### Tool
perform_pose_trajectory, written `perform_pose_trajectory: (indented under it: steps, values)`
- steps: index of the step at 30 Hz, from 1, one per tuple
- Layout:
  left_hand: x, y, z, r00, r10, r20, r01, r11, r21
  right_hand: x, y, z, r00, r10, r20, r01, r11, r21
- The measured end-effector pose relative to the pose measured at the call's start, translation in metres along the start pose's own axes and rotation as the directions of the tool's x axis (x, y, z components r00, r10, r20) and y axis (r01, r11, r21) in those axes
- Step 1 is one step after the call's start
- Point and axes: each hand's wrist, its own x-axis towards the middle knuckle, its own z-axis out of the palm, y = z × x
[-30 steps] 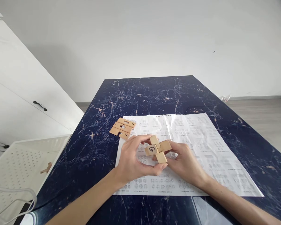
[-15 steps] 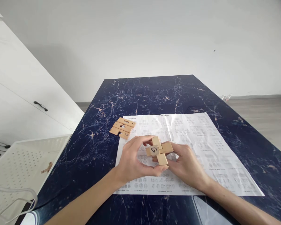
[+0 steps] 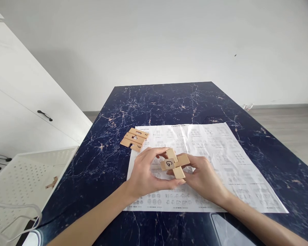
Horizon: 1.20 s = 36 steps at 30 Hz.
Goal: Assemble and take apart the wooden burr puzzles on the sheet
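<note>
A cross-shaped wooden interlocking puzzle [image 3: 179, 160] is held up over the paper, between both hands. One block end facing me carries a handwritten mark like a "G" or "6". My left hand [image 3: 145, 171] grips it with the forefinger at the far arm and the thumb at the near arm. From the other side, my right hand [image 3: 205, 176] pinches the right arm; some of its fingertips are hidden behind the wood. Flat wooden pieces [image 3: 135, 139] marked 1, 2 and 3 lie side by side at the left edge of the printed instruction sheet [image 3: 220, 150].
The dark blue marbled table [image 3: 154, 106] extends away toward a white wall. At the front edge lies a phone-like glossy slab [image 3: 228, 230]. To the left stand a white perforated basket [image 3: 23, 177] holding a small wooden piece [image 3: 51, 183], a white cable [image 3: 23, 206] and a white cabinet [image 3: 33, 89].
The puzzle has turned very slightly in my hands, its near arm shifting a little to the right. Both hands keep their hold, and the flat pieces stay put.
</note>
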Motion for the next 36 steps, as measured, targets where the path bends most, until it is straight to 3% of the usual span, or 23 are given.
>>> perform_pose_trajectory:
  steps: [19, 36]
  values:
    - [-0.0034, -0.0039, 0.0006, 0.995, -0.024, 0.099, 0.035, 0.993, -0.115, -0.0001, 0.0005, -0.0041, 0.998, 0.015, 0.064, -0.016, 1.000, 0.018]
    - [-0.0039, -0.0049, -0.0021, 0.986, -0.087, 0.146, 0.107, 0.984, -0.140, -0.0007, 0.0030, 0.0011, 0.997, 0.071, 0.018, -0.071, 0.997, 0.034]
